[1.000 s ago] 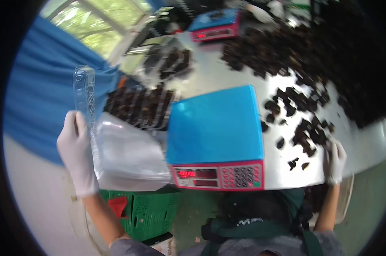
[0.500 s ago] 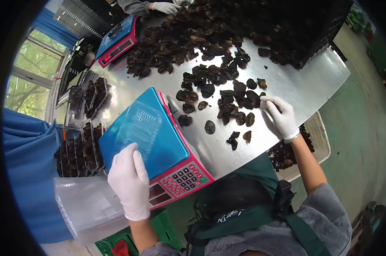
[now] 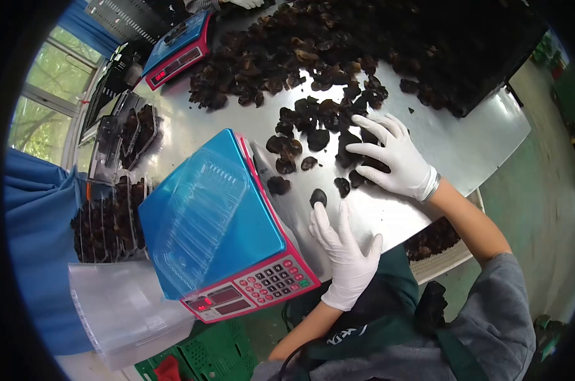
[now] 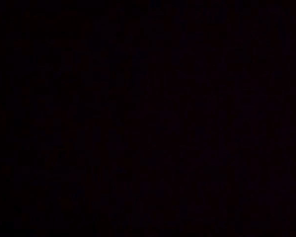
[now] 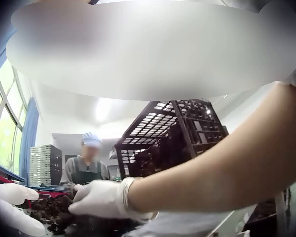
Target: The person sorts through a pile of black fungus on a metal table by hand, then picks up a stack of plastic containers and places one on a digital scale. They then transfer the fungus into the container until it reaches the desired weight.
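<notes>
In the head view, my gloved right hand (image 3: 395,159) spreads its fingers over a cluster of dark wood ear mushrooms (image 3: 348,143), partly covering several of them. My gloved left hand (image 3: 348,257) is over the table's near edge, fingers extended and thumb apart. Its fingertips are right at a single mushroom piece (image 3: 318,197). A clear plastic tray (image 3: 202,222) lies on the blue platform of the pink-framed scale (image 3: 265,279), left of both hands. The left wrist view is black.
Behind lies a big heap of mushrooms (image 3: 281,54), with a dark crate (image 5: 153,133) beside it. Filled trays (image 3: 109,222) and a stack of clear plastic (image 3: 122,311) are at left. Another scale (image 3: 179,54) stands farther back, near another person (image 5: 86,165). A white basket (image 3: 440,260) sits below the table edge.
My left hand has let go of the clear tray on the scale and moved right to the mushrooms. My right hand has moved from the cluster's edge to over it, fingers spread.
</notes>
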The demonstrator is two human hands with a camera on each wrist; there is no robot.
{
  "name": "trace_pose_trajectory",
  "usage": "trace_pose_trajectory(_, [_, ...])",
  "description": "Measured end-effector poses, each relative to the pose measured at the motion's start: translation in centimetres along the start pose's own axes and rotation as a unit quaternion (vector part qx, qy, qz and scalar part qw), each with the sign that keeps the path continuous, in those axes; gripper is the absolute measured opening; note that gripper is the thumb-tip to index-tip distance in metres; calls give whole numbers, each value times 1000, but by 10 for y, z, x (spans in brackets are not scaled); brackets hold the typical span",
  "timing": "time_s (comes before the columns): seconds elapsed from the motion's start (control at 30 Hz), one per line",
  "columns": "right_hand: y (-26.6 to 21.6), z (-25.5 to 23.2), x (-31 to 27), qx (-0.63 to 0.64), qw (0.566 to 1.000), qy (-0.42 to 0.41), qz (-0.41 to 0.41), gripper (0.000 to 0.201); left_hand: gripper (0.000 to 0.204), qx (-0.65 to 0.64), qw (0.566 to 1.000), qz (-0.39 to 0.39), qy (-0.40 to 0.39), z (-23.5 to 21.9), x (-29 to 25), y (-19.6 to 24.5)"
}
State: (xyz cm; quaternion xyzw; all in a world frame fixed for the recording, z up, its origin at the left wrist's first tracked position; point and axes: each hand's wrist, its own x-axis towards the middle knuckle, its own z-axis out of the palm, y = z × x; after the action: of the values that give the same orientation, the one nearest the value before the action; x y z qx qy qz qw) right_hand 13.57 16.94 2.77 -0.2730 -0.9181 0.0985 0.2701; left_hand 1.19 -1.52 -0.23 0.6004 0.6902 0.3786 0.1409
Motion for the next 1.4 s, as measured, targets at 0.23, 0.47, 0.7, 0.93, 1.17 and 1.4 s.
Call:
trace_pose_trajectory(0.23, [-12,75,109,39,989,-18,-140,57,113,81,996,-25,-27,9,18,0])
trace_pose_trajectory(0.47, [57,74,147,61,963,-262,-25,54,123,92,994,-43,-39,10,27,2])
trace_pose_trajectory(0.7, [66,-5,45,152,957,-245,1,45,129,91,992,-67,-49,24,54,6])
trace_pose_trajectory(0.93, [62,-48,-19,151,971,-183,37,61,121,1,999,27,-30,31,56,11])
trace_pose_trajectory(1.17, [98,-66,-36,39,972,-168,159,122,121,213,976,-3,-42,2,70,20])
trace_pose_trajectory(1.4, [66,-42,-15,-90,949,-273,128,133,123,175,967,-111,-145,18,93,34])
